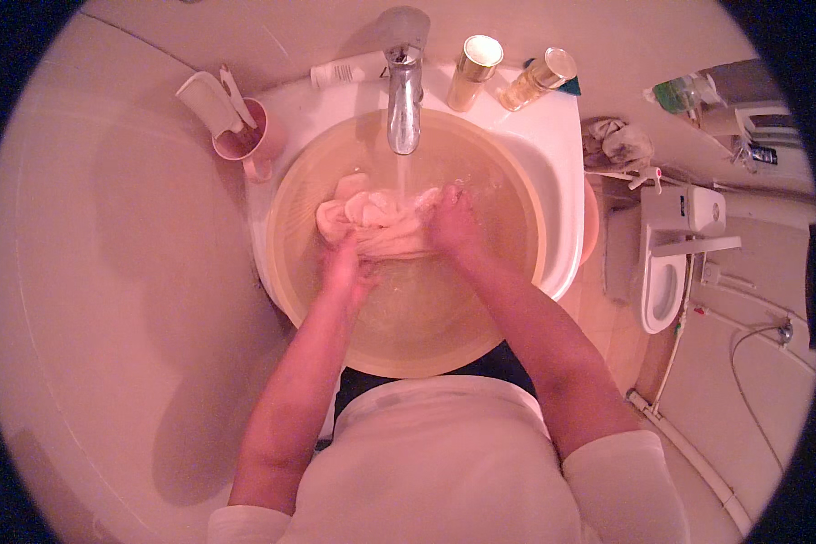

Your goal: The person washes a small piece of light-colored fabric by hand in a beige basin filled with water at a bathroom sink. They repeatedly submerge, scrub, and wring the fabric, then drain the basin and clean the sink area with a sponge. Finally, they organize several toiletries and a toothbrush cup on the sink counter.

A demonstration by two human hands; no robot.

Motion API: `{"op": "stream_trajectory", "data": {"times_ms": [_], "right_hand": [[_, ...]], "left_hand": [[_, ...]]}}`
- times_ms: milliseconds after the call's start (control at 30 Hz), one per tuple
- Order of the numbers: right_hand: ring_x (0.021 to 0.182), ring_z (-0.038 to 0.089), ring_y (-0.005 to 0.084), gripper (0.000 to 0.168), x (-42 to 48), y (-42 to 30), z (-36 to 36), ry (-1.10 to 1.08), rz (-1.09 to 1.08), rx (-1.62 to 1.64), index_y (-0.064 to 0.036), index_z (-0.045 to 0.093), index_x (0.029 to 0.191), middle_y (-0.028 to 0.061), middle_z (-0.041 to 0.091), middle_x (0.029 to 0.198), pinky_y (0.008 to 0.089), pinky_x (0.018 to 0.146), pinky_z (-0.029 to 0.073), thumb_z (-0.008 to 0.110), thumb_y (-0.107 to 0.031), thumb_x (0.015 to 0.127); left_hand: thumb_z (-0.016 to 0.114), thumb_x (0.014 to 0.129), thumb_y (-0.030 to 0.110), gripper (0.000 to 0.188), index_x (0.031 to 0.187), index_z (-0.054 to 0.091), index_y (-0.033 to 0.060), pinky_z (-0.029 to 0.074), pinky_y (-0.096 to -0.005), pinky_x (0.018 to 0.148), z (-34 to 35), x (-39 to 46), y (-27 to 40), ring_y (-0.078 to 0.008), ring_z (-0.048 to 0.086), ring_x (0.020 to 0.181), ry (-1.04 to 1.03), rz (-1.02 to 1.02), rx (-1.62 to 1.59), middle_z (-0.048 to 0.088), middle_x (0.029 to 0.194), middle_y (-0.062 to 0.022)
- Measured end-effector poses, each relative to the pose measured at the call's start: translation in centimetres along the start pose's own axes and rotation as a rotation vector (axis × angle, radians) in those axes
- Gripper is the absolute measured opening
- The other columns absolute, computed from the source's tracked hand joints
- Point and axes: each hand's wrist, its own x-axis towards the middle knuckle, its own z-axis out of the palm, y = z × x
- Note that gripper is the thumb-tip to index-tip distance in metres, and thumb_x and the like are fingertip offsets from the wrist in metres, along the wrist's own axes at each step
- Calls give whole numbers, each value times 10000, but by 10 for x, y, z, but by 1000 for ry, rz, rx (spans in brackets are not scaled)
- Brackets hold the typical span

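A round plastic basin (408, 340) of water rests on the white washbasin (563, 197). Water runs from the metal faucet (404, 109) onto a wet, light-coloured cloth (387, 228) bunched in the basin. My right hand (454, 221) grips the cloth's right end, its fingers partly hidden by water and blur. At the cloth's lower left edge is my left hand (349, 265), blurred, with some fingers spread below the fabric; whether it grips the cloth is not clear.
Behind the basin stand two gold-capped bottles (468, 85) (525, 85) and a lying white tube (347, 70). A pink mug (262, 139) holding toothbrush-like items is at the left. Farther right are a bundled cloth (619, 144), a toilet (663, 292) and wall pipes (693, 459).
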Motion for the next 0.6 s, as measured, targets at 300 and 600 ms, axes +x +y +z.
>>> {"op": "stream_trajectory", "data": {"times_ms": [300,600], "right_hand": [[1020,416,348,327,-9,-71,-146,625,-380,295,-44,483,1048,182,438,1092,401,871,366,533,-171,751],[1100,395,287,459,14,-80,-172,710,-901,19,-60,432,1147,121,419,1196,385,912,336,568,-104,710]], "left_hand": [[442,814,415,409,1133,431,160,352,-458,796,-6,13,7,-227,425,1009,-58,-95,186,440,1153,-53],[432,816,414,468,1211,316,192,269,-531,847,-13,27,1,-280,353,1017,-75,-93,176,361,1203,-69]]}}
